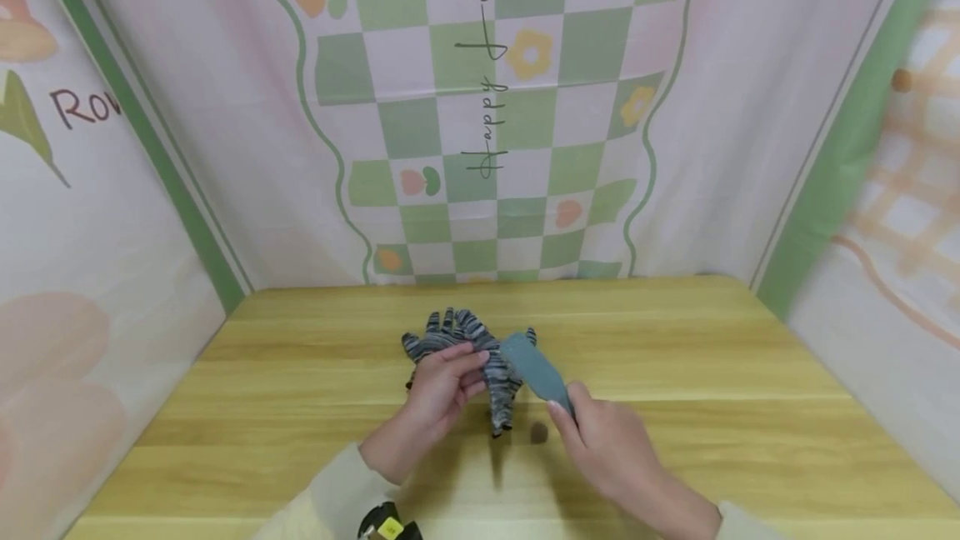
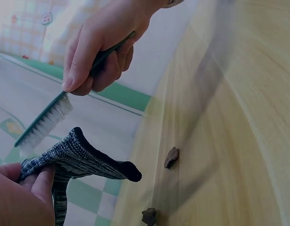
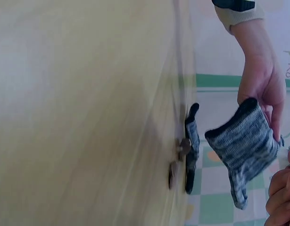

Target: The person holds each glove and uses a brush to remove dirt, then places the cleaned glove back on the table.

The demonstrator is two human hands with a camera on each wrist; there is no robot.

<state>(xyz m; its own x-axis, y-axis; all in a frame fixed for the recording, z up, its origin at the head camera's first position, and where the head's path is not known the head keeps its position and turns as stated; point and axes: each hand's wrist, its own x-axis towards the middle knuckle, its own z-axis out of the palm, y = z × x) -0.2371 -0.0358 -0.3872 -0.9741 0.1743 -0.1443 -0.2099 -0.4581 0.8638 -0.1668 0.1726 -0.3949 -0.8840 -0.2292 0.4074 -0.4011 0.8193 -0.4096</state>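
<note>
My left hand [image 1: 442, 386] pinches a grey-and-black knitted glove [image 1: 498, 382] between thumb and fingers, raised above the table with its dark-edged cuff hanging down. My right hand [image 1: 607, 440] grips the handle of a teal brush [image 1: 536, 369], its flat back showing in the head view. White bristles [image 2: 45, 122] face the glove in the left wrist view, close by its upper side. A second matching glove [image 3: 192, 146] lies on the tabletop behind the raised one, its fingers [image 1: 435, 327] spread toward the back and partly hidden by my left hand.
Small brown lumps [image 2: 171, 157] lie on the wood-grain table [image 1: 300, 423] below the raised glove; one lump [image 1: 538, 432] shows between my hands. Printed cloth [image 1: 525, 140] hangs at the back and both sides. A black item with a yellow patch [image 1: 390, 523] is by my left sleeve.
</note>
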